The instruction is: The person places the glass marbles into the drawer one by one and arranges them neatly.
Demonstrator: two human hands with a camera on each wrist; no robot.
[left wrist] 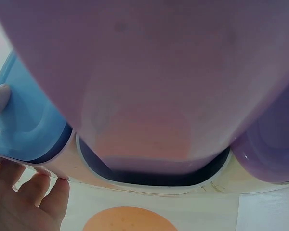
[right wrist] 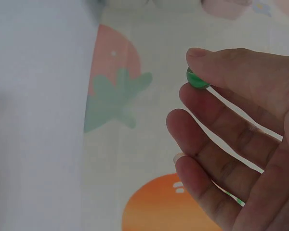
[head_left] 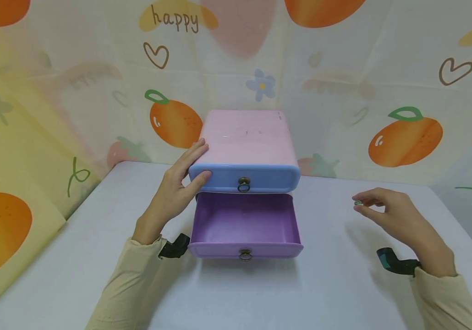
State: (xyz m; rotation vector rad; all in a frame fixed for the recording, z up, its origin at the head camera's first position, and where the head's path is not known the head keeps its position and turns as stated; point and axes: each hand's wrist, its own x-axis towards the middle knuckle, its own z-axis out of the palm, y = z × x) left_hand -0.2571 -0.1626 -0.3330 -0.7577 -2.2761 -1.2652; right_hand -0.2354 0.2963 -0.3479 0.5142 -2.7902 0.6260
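A drawer cabinet (head_left: 246, 135) with a pink shell stands in the middle of the table. My left hand (head_left: 167, 195) grips its left side near the top, the thumb on the blue top drawer front (head_left: 219, 181) and the fingers along the side. Below, a purple drawer (head_left: 246, 222) is pulled out, and nothing shows inside it. Off to the right, above the table, my right hand (head_left: 401, 220) pinches a small green marble (right wrist: 198, 79) between thumb and forefinger. The other fingers of that hand are loosely bent and apart from the marble.
The white table (head_left: 244, 298) runs back to a cloth backdrop (head_left: 335, 59) printed with oranges and strawberries. In the left wrist view another purple drawer front (left wrist: 274, 144) lies past the pulled-out one. A metal ring pull (head_left: 245, 255) hangs on the pulled-out drawer.
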